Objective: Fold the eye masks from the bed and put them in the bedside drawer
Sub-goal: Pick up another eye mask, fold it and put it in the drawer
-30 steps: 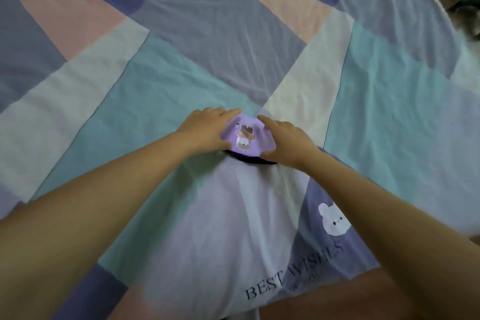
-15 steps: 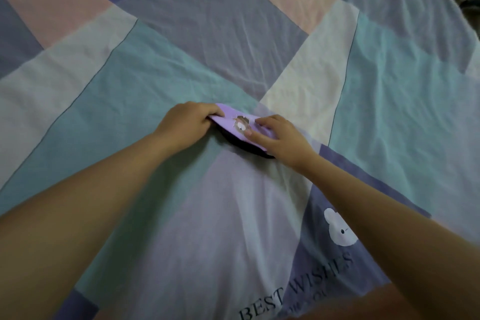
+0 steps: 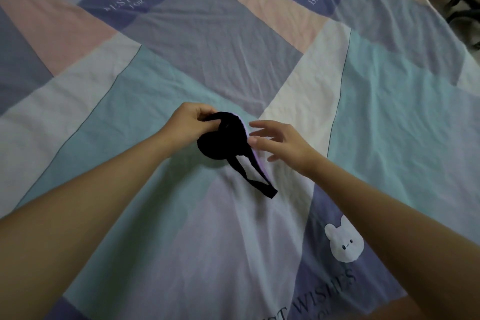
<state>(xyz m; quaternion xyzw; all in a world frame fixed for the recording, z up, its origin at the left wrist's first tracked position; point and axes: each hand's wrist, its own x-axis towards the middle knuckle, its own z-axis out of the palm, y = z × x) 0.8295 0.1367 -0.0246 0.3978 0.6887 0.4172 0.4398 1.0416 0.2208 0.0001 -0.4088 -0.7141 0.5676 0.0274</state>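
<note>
An eye mask (image 3: 223,141) is lifted a little off the bed, its black underside turned toward me and a thin lilac edge showing along its right side. Its black strap (image 3: 255,180) hangs down in a loop to the bedspread. My left hand (image 3: 189,125) pinches the mask's upper left edge. My right hand (image 3: 281,141) hovers just right of the mask with fingers spread, the thumb tip touching its lilac edge. The bedside drawer is out of view.
A patchwork bedspread (image 3: 389,117) in teal, grey, pink and lilac panels fills the view, with a white bear print (image 3: 344,243) at the lower right. The bed's edge and dark objects on the floor (image 3: 465,10) lie at the upper right.
The mask lay lilac side up under both hands; now my left hand has lifted and flipped it black side up. My right hand has let go and opened.
</note>
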